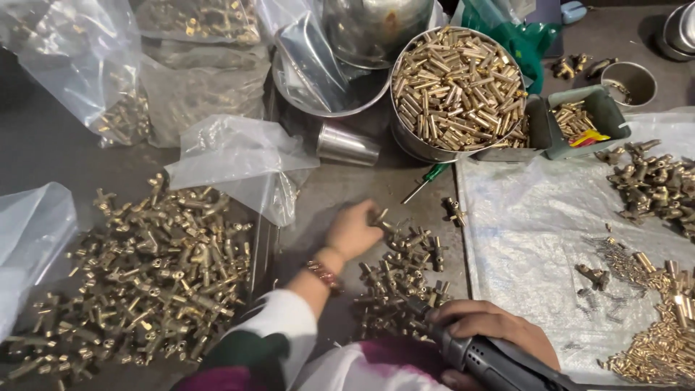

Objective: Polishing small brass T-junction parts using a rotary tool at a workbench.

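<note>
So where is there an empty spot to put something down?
The widest bare patch is the white plastic sheet, between the small centre pile and the brass parts at its right edge. A narrow grey strip lies above the left hand, below the steel cup. The big left pile and the tub of tubes are crowded.

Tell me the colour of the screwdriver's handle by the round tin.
Green, on the screwdriver in the head view.
</note>
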